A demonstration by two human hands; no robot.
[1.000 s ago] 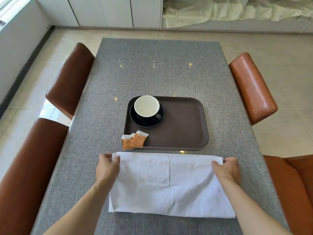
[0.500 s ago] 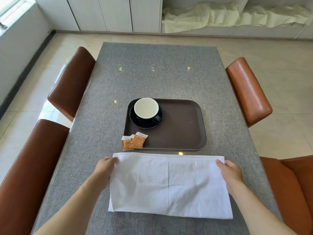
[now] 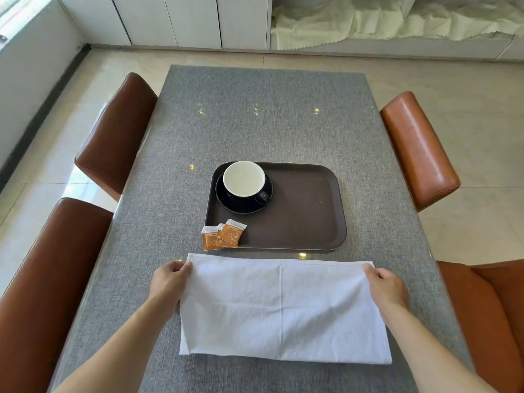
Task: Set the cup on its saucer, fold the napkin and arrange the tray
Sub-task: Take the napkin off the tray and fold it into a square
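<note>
A white napkin (image 3: 283, 310), folded into a wide rectangle, lies flat on the near part of the grey table. My left hand (image 3: 169, 282) pinches its far left corner. My right hand (image 3: 386, 287) pinches its far right corner. Beyond it sits a dark brown tray (image 3: 309, 222). In the tray's far left corner a black cup (image 3: 244, 181) with a white inside stands upright on its black saucer (image 3: 226, 202). Two orange sachets (image 3: 224, 238) overlap at the tray's near left corner, one partly off the rim.
The grey table (image 3: 261, 123) has four brown leather chairs, two on the left (image 3: 113, 131) and two on the right (image 3: 416, 148). White cabinets and pale cloth (image 3: 397, 24) line the far wall. The tiled floor shows around the table.
Both hands slid outward and slightly back from on top of the napkin's far edge to its corners. The napkin stayed flat; the view tilted so the table appears lower.
</note>
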